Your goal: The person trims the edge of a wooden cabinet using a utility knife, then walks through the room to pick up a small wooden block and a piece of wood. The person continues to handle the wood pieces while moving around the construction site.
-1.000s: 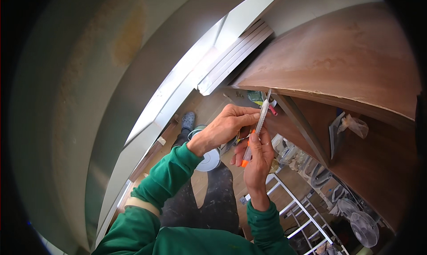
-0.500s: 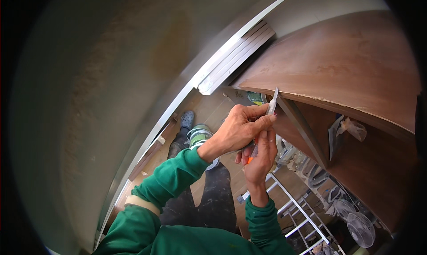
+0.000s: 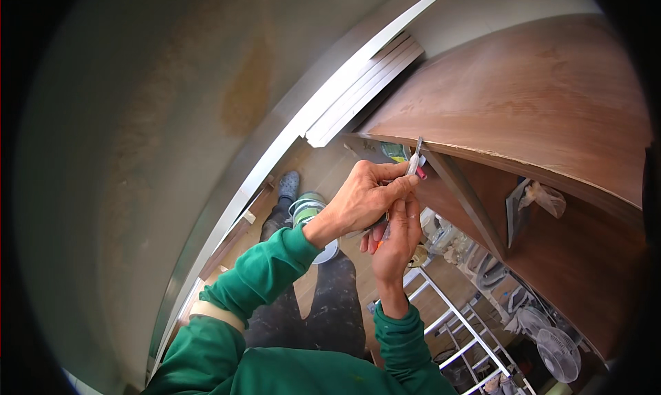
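Observation:
My left hand [image 3: 368, 194] is closed, thumb and fingers pinching a slim pale tool [image 3: 413, 164] with a narrow metal blade. The blade tip points away from me and meets or nearly meets the front edge of a brown wooden panel [image 3: 523, 112]; contact is hard to judge. A small red piece [image 3: 421, 173] shows beside the tool. Right below, my right hand [image 3: 399, 240] is closed against the left one. Something orange [image 3: 380, 244] peeks out between its fingers, mostly hidden, so its kind cannot be made out.
Beneath the panel, a cabinet opening holds an upright divider [image 3: 468, 202] and a plastic bag [image 3: 547, 196]. Pale strips [image 3: 365, 88] lie beside a long metal edge. Below are a metal ladder [image 3: 458, 326], a fan [image 3: 558, 354], a bucket [image 3: 308, 208] and clutter.
Both hands have shifted slightly left, and the blade tip has slid left along the panel edge. More of the red piece shows now, less of the orange one.

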Demonstrator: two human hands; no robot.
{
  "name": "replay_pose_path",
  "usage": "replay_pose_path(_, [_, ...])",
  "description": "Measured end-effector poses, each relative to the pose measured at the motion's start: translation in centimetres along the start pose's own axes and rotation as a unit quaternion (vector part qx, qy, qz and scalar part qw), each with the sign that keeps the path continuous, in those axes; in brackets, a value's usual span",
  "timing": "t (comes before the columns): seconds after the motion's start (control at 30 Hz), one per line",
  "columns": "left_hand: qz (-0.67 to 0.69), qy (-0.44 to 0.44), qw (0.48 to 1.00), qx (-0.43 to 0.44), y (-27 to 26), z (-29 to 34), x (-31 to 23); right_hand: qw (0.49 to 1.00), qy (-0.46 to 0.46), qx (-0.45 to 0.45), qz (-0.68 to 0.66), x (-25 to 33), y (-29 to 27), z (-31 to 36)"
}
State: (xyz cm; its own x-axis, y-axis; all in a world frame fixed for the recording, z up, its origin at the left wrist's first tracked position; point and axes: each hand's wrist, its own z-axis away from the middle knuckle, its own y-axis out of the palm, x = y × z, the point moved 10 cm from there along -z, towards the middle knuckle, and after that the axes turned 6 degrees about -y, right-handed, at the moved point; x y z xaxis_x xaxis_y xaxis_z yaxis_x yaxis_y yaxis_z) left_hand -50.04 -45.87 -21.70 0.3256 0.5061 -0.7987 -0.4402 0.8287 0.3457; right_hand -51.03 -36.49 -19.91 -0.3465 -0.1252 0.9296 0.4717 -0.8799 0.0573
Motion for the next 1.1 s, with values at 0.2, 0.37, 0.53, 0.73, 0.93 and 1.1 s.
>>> replay_pose_path(0.2, [-0.016,0.006,1.000,0.003,-0.1,-0.4,-0.1,0.999,0.015,-0.032,0.003,-0.8,-0.4,-0.2])
replay_pose_path(0.37, [-0.023,0.012,1.000,-0.007,-0.2,-0.4,-0.4,1.000,0.003,-0.022,0.003,-0.4,-0.1,-0.4])
replay_pose_path(0.53, [-0.053,-0.020,0.998,-0.026,-1.1,-1.5,1.1,0.997,0.072,-0.025,0.002,-1.8,0.1,-1.2])
replay_pose_path(0.73, [-0.004,0.009,1.000,-0.021,-0.3,-0.2,0.9,0.999,0.003,-0.023,0.027,-2.1,-0.7,-0.7])
replay_pose_path(0.93, [-0.041,0.038,0.997,-0.055,-0.2,-0.1,0.0,0.999,-0.027,-0.024,-0.010,-1.2,-0.3,-0.6])
replay_pose_path(1.1, [-0.069,0.012,0.997,-0.027,0.3,-0.3,-0.2,0.998,-0.044,-0.033,-0.033,-1.4,-0.4,-0.8])
